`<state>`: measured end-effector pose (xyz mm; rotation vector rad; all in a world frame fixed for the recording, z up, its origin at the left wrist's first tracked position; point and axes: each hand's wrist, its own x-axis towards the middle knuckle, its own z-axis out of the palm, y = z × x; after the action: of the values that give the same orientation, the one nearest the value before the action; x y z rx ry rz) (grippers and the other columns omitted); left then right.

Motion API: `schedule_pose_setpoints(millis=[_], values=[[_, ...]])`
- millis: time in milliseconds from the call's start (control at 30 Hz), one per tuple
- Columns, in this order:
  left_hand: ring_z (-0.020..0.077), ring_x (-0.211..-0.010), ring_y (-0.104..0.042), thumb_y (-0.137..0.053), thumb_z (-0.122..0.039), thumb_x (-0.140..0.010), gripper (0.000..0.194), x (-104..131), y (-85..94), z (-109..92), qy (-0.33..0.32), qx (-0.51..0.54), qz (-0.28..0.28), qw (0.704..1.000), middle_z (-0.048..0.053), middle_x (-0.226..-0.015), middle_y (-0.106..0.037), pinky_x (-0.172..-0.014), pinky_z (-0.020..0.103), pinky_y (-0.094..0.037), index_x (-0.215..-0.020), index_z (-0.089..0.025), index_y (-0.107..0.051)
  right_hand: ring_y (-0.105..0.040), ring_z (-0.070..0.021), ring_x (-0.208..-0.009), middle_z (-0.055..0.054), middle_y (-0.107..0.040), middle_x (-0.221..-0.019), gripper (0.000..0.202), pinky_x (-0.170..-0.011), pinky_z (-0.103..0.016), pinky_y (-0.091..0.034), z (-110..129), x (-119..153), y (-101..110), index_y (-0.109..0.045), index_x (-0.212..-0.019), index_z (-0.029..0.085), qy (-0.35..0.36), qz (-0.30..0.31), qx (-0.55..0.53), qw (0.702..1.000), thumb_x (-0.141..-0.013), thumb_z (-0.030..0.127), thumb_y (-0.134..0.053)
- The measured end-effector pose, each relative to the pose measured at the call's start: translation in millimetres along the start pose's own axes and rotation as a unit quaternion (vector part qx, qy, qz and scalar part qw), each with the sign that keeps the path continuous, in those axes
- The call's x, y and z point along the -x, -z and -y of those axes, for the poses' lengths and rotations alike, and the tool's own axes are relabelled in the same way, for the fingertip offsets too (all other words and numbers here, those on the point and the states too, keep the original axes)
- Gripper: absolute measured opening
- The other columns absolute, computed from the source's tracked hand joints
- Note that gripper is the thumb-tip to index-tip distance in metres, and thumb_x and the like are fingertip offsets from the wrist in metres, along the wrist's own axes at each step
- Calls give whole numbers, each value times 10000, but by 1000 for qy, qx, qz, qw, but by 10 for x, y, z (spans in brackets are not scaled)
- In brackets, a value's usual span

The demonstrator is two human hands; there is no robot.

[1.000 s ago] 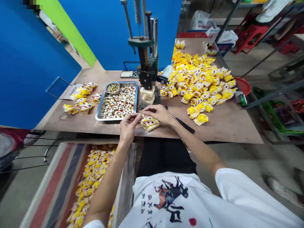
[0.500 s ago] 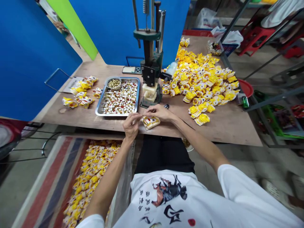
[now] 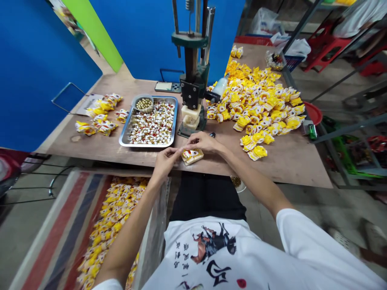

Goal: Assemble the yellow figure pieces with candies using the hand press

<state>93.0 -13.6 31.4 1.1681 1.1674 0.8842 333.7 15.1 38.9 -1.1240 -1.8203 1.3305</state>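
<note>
A yellow-and-white plastic figurine (image 3: 190,153) lies in a cream-coloured block (image 3: 193,161) at the table's front edge. My left hand (image 3: 165,159) is beside the block's left end, thumb and forefinger pinched together. From behind and above, my right hand (image 3: 203,141) reaches over the figurine, its fingers closed near the left fingertips. Whatever sits between the fingertips is too small to make out. Left of the hands, a metal tray (image 3: 121,139) holds many small white, red and gold pieces (image 3: 151,128), plus a round tub (image 3: 133,104) of gold beads (image 3: 144,104).
A green hand press (image 3: 193,76) with a cream die (image 3: 191,117) stands behind my hands. Yellow figurines are heaped on the right (image 3: 256,96), with several more at left (image 3: 101,124). A phone-like object (image 3: 167,87) lies behind the tray. Below left, a striped-sided container (image 3: 68,213) holds more figurines.
My left hand has shifted slightly, its fingers now flatter and lower beside the block. My right hand stays over the figurine. The view has moved a little.
</note>
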Motion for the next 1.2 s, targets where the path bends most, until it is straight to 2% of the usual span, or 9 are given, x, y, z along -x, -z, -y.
schedule_pose_setpoints(millis=[167,267,533,633,733,867,1000,1100,1200], values=[[107,-595,-526,-940,-297,-633,249,-214,18,-224,131,73,60,987,45,-642,-659,-554,226,-381,-697,-120,-777,-673,-166,-780,-64,-796,-891,503,-689,-248,-450,-76,57,-46,-877,-957,134,17,-37,16,999,-904,633,-837],[91,-561,-525,-849,-178,-638,140,-310,6,-305,189,83,62,977,52,-628,-650,-525,207,-399,-639,-110,-727,-653,-159,-769,-62,-787,-876,495,-678,-248,-423,-163,61,-68,-887,-973,131,21,-60,33,997,-910,619,-836],[83,-563,-550,-813,-135,-680,109,-353,19,-213,226,97,60,967,57,-651,-656,-502,151,-467,-656,-122,-708,-701,-190,-916,-86,-822,-1063,374,-801,-270,-484,-210,116,-73,-885,-1124,156,18,-105,80,991,-1014,486,-747],[80,-547,-516,-800,-129,-701,83,-353,14,-157,224,119,53,966,48,-644,-629,-479,148,-459,-689,-125,-718,-708,-220,-1036,-103,-811,-1211,386,-896,-307,-522,-109,351,73,-835,-1220,181,18,-187,97,977,-1076,496,-664],[76,-542,-499,-810,-139,-722,114,-356,17,-117,223,144,54,963,31,-632,-593,-487,150,-467,-702,-135,-698,-670,-271,-1109,-134,-771,-1210,394,-984,-377,-527,-102,712,245,-783,-1197,192,-8,-280,216,935,-1062,549,-685],[77,-551,-516,-826,-154,-727,165,-342,21,-96,237,147,55,959,29,-631,-590,-520,159,-497,-675,-145,-670,-650,-332,-1152,-158,-734,-1224,424,-1007,-439,-523,-301,1104,280,-715,-1196,191,-75,-229,352,905,-998,561,-771],[73,-559,-547,-825,-147,-693,144,-325,13,-101,209,132,41,968,32,-624,-610,-525,140,-498,-645,-127,-691,-708,-304,-1026,-159,-765,-1126,240,-902,-390,-533,-412,1218,185,-692,-1150,176,-152,-225,367,890,-1088,402,-641],[83,-583,-595,-823,-150,-676,99,-328,16,-108,194,111,32,974,58,-664,-673,-542,137,-528,-679,-112,-732,-734,-277,-916,-134,-790,-1029,276,-848,-362,-537,-232,1190,165,-682,-1255,171,-132,-210,326,912,-1137,380,-545],[85,-586,-612,-813,-144,-663,88,-344,22,-114,204,105,28,973,67,-682,-698,-562,143,-556,-687,-114,-734,-764,-280,-997,-122,-815,-1144,407,-914,-370,-564,135,1117,154,-626,-1492,201,-41,-214,297,930,-1164,404,-497]])
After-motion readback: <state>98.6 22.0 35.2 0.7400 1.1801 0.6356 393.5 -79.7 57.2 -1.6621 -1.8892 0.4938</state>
